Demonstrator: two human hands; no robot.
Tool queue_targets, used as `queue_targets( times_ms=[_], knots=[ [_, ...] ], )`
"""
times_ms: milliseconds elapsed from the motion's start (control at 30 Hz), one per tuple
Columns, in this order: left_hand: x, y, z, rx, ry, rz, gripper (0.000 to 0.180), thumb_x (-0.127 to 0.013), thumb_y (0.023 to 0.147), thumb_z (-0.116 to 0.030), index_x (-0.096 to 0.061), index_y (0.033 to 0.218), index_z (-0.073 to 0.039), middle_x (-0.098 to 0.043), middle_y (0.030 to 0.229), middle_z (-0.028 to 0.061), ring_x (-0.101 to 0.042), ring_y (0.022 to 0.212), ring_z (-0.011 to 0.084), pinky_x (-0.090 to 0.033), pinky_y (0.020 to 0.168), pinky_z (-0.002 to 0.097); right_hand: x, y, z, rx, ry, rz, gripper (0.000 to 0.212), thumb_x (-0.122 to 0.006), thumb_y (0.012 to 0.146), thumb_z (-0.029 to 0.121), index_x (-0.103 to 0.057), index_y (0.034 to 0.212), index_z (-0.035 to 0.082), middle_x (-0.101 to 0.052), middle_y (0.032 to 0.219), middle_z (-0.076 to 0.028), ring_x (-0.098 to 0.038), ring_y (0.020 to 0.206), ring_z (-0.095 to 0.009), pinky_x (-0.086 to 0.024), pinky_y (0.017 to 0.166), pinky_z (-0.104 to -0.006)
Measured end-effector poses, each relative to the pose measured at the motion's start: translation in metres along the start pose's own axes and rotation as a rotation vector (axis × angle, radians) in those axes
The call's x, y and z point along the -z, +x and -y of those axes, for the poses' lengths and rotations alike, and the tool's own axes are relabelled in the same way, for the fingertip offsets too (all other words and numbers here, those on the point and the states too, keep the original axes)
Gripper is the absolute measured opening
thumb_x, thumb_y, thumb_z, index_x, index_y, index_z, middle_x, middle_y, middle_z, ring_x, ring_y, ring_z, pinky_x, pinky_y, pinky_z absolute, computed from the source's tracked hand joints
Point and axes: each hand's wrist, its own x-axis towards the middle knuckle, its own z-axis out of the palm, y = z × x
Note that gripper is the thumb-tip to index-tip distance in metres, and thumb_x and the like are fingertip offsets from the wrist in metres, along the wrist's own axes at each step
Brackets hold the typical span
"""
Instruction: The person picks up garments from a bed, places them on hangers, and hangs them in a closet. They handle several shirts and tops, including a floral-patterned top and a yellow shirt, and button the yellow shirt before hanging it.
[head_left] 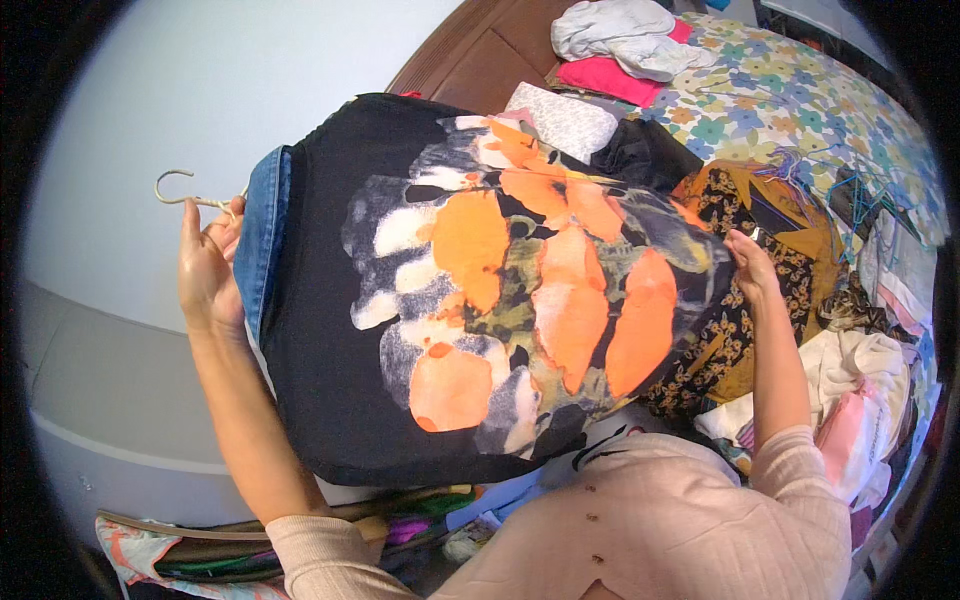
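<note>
My left hand (213,270) is closed around the neck of a clothes hanger (178,187), its pale hook sticking out past the fingers. A blue denim edge (262,235) lies right beside that hand, at the top of a black garment (325,330). Large orange, white and grey blotches are printed over the cloth, which stretches across the middle of the view. At its far right end my right hand (752,268) pinches the garment's edge, holding it spread out sideways. The rest of the hanger is hidden under the cloth.
Behind is a bed with a flowered sheet (790,95) and brown headboard (480,50). Folded white and pink clothes (620,45) lie on it. A mustard and black patterned garment (820,240), loose hangers (855,205) and a pale clothes heap (850,365) are at right.
</note>
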Motion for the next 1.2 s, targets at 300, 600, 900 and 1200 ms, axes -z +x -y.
queue_targets(
  times_ms=[300,600,900,1200],
  knots=[
    [-0.033,0.044,-0.005,-0.232,-0.203,-0.420,0.052,-0.027,0.101,-0.041,-0.041,0.109,0.009,-0.041,0.077,0.0079,-0.039,0.066,0.0168,-0.041,0.060,0.0270,-0.036,-0.062,0.043,0.064,-0.073,-0.070,0.025,-0.053,0.094,0.017,-0.060,0.112,0.001,-0.064,0.100,-0.006,-0.061,0.082,-0.012,-0.050,0.067,-0.0251],
    [-0.096,0.085,-0.043,-0.803,-0.322,-0.677,0.048,-0.033,0.096,-0.033,-0.026,0.115,0.011,-0.047,0.097,0.0247,-0.053,0.089,0.0330,-0.047,0.081,0.0475,-0.081,-0.112,0.122,0.377,-0.165,0.070,0.017,-0.055,0.094,0.018,-0.061,0.102,0.004,-0.063,0.080,-0.001,-0.055,0.063,-0.007,-0.044,0.057,-0.0202],
    [-0.124,0.077,-0.045,-0.988,-0.388,-0.664,0.055,-0.033,0.094,-0.034,-0.022,0.123,0.012,-0.046,0.103,0.0246,-0.051,0.100,0.0337,-0.041,0.094,0.0475,-0.155,-0.188,0.131,0.898,-0.297,0.184,0.012,-0.055,0.092,0.010,-0.064,0.097,0.003,-0.063,0.083,-0.001,-0.056,0.074,-0.005,-0.045,0.065,-0.0203],
    [-0.097,0.054,-0.066,-0.882,-0.622,-0.520,0.039,-0.041,0.089,-0.030,-0.031,0.110,0.002,-0.043,0.103,0.0216,-0.047,0.092,0.0286,-0.039,0.086,0.0475,-0.256,-0.209,0.124,1.460,-0.775,0.168,0.061,-0.077,0.067,0.019,-0.049,0.119,0.005,-0.057,0.108,-0.016,-0.056,0.102,-0.033,-0.045,0.088,-0.0407]
  ],
)
